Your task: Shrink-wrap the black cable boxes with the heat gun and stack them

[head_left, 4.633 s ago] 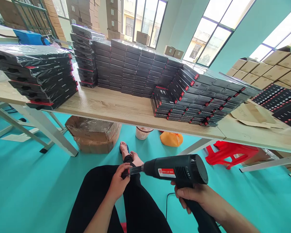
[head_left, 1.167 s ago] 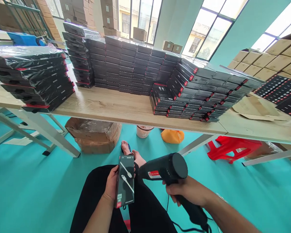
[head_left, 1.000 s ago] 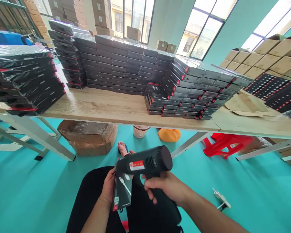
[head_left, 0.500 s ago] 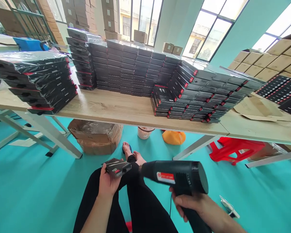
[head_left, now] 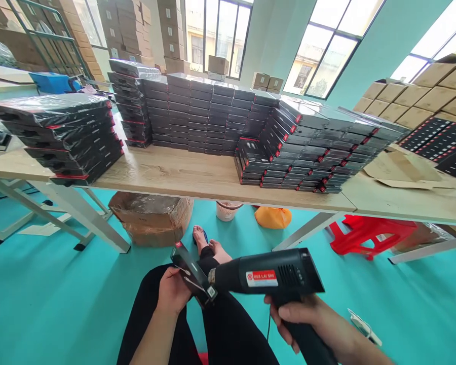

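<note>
Tilted on its edge over my lap is a small black box with a red corner, its narrow side turned up. My left hand grips it from the left, the fingers partly hidden behind it. My right hand is wrapped round the handle of a black heat gun with a red and white label. The gun lies level, its metal nozzle pointing left, close to the box's right side; whether they touch I cannot tell.
On the wooden table ahead stand long stacks of black boxes and a film-wrapped pile at left. Beneath it are a cardboard carton, a basket and a yellow bag. A red stool stands at right.
My left hand has turned the box from lying nearly flat to standing on edge, tipped toward the right. The heat gun's nozzle has shifted slightly left and is closer to the box.
</note>
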`<state>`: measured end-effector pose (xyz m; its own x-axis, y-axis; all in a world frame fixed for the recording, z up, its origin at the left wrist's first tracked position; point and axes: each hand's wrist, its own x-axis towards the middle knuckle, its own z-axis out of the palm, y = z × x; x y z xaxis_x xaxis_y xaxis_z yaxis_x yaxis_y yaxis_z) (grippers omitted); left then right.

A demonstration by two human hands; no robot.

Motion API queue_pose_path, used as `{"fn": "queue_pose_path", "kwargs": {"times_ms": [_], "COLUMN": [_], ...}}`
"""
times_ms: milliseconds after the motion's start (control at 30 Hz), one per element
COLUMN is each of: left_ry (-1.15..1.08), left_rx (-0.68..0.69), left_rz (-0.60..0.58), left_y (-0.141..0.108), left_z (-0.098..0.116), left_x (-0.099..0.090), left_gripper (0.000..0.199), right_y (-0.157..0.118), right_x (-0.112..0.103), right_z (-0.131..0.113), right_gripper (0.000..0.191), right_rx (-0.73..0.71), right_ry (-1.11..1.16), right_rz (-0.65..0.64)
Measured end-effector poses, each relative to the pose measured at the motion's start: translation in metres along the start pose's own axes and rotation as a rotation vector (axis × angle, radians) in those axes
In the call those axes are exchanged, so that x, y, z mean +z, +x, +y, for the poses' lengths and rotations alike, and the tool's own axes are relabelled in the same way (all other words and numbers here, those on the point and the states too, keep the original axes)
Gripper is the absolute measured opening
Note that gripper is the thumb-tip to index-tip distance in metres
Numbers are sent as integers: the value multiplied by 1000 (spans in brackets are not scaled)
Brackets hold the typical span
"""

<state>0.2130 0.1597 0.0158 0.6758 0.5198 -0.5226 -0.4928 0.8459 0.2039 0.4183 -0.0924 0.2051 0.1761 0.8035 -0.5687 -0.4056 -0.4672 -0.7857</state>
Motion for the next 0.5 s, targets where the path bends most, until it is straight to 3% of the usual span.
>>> {"fn": "queue_pose_path", "kwargs": {"times_ms": [133, 267, 400, 500], "left_ry": [116, 190, 242, 228], "left_rx": [-48, -60, -61, -92], "left_rz": [16, 25, 123, 108], "left_y": [-3, -10, -13, -14], "left_z": [-18, -28, -27, -28], "left_x": [11, 21, 24, 20], "left_gripper": [38, 26, 29, 25], "right_y": [26, 49, 29, -1], "right_x": [5, 26, 29, 10], "right_z": [-20, -37, -33, -25], "right_gripper": [33, 28, 21, 9], "right_rx": [-67, -44, 137, 218], "right_ry": [5, -114, -320, -404], "right_rz": [122, -12, -233, -221]}}
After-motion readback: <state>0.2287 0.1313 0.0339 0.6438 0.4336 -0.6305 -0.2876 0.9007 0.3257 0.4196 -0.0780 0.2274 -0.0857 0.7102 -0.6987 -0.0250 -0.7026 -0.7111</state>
